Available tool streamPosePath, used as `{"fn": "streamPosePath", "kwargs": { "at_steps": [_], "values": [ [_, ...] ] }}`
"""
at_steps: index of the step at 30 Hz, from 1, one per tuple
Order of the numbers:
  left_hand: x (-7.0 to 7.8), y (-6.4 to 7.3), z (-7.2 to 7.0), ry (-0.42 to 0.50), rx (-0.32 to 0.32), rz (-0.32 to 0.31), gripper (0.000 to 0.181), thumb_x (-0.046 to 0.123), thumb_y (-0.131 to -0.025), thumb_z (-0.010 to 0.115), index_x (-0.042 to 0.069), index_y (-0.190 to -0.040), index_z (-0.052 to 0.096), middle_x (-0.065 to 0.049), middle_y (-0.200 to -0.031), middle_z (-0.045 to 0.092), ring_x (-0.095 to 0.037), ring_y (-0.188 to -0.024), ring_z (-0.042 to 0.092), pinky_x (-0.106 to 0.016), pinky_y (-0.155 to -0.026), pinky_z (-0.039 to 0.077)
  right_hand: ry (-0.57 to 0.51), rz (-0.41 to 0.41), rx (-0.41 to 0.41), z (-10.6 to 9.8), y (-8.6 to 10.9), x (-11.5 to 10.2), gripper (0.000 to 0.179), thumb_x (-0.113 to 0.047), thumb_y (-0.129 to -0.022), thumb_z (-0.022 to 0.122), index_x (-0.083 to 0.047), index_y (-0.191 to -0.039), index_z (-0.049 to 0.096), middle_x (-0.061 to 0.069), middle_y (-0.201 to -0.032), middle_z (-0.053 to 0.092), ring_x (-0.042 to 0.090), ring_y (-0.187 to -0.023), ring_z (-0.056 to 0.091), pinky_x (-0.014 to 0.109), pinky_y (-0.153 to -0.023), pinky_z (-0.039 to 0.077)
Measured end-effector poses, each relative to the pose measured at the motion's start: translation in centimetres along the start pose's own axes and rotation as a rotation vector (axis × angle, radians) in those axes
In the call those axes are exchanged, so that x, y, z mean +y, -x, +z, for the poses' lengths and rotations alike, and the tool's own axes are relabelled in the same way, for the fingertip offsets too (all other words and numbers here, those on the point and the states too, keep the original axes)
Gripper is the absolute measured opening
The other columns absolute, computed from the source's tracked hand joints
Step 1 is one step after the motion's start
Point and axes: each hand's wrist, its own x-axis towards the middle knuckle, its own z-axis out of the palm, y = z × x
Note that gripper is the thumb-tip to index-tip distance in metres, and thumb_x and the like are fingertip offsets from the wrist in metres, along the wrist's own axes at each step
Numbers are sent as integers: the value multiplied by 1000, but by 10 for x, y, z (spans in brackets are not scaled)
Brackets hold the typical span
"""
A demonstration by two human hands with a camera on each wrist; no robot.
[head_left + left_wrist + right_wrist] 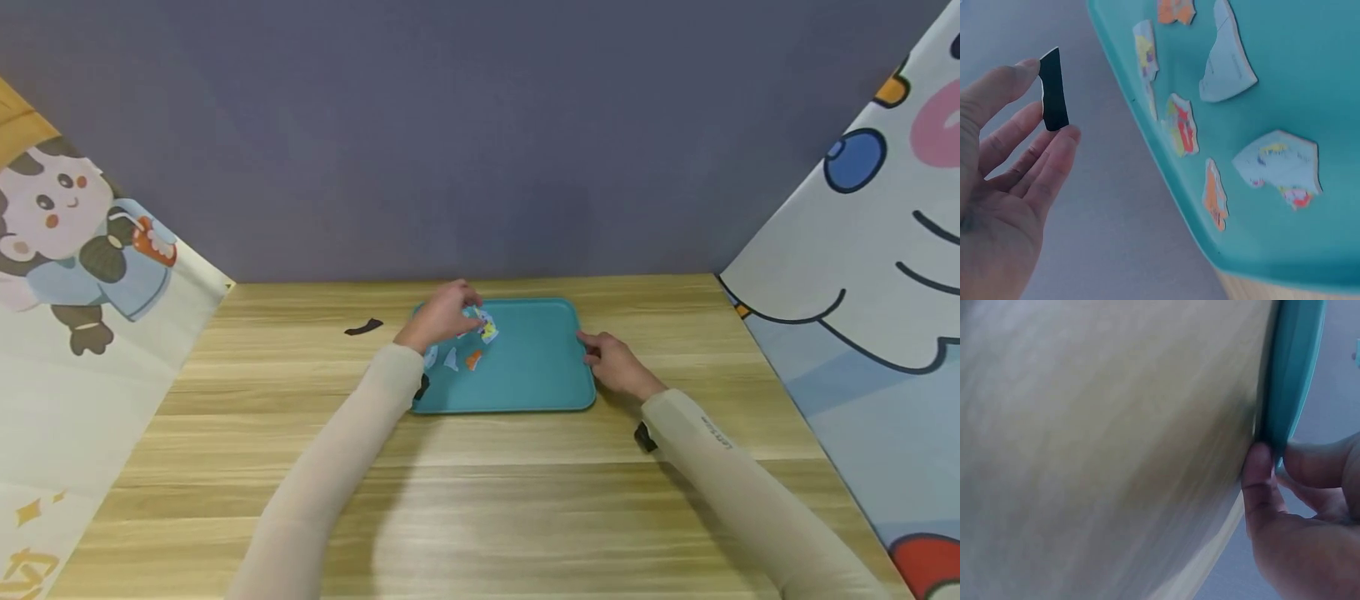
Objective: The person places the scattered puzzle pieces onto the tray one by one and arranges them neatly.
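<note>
My left hand [444, 315] is over the left part of a teal tray [536, 358]. In the left wrist view it pinches a small flat dark piece [1055, 94] between thumb and fingertips. Several flat irregular printed pieces lie on the tray, among them an orange one [473, 359], a pale one [451, 359] and a white-and-yellow one [487, 328]. The left wrist view shows a large whitish piece [1229, 62] there too. At the tray's right edge, my right hand [617, 364] grips the rim [1288, 381], thumb and fingers on either side of it.
A dark curved strip [364, 327] lies on the wooden table [480, 500], left of the tray. A plain grey-purple wall [480, 142] rises behind the table. Cartoon-printed panels [832, 333] stand on both sides.
</note>
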Motion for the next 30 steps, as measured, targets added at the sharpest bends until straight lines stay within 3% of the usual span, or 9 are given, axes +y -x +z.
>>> {"fn": "streamPosePath", "kwargs": {
  "at_steps": [11, 17, 23, 30],
  "values": [
    [13, -23, 18, -89, -71, 52, 35, 26, -74, 67, 8, -103, 60, -1, -106, 50, -17, -99, 46, -27, -80, 39, -3, 8, -9, 1, -1, -3, 46, 0, -86, 47, 3, -129, 33, 19, -100, 47, 26, -90, 48, 36, -75, 42],
    [20, -34, 31, -97, -94, 63, 34, 25, -74, 67, 9, -103, 60, 0, -104, 49, -17, -96, 47, -27, -76, 41, 7, 12, -1, 0, 0, -2, 46, 0, -86, 47, 2, -129, 33, 18, -98, 47, 25, -89, 48, 36, -75, 42],
    [20, -45, 44, -116, -80, 50, 31, 25, -72, 69, 10, -99, 62, 1, -97, 50, -17, -91, 47, -26, -72, 42, 2, 3, -4, -1, 1, -3, 45, 0, -86, 47, 4, -129, 33, 19, -99, 48, 25, -89, 48, 36, -75, 42],
    [19, -52, 52, -128, -83, 49, 32, 25, -70, 71, 11, -98, 64, 1, -100, 53, -14, -88, 50, -24, -68, 43, 4, 3, -7, -1, 1, -4, 46, 0, -86, 47, 3, -129, 33, 18, -99, 48, 25, -89, 48, 36, -76, 42]
  ]
}}
